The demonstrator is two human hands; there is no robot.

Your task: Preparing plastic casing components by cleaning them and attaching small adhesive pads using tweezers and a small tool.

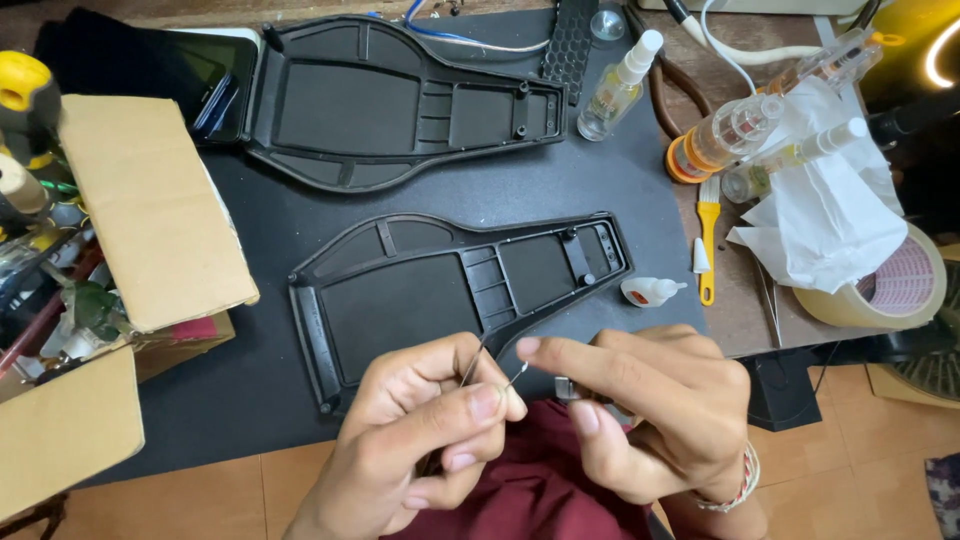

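Observation:
My left hand and my right hand meet close together at the bottom centre, over the near edge of the dark mat. The left thumb and fingers pinch thin metal tweezers. The right forefinger and thumb pinch a small bent wire piece at the tweezers' tip. Just beyond the hands lies a black plastic shell, hollow side up. A second, similar black shell lies farther back.
An open cardboard box with tools sits at the left. At the right are spray bottles, a small glue bottle, a yellow brush, crumpled white tissue and a tape roll.

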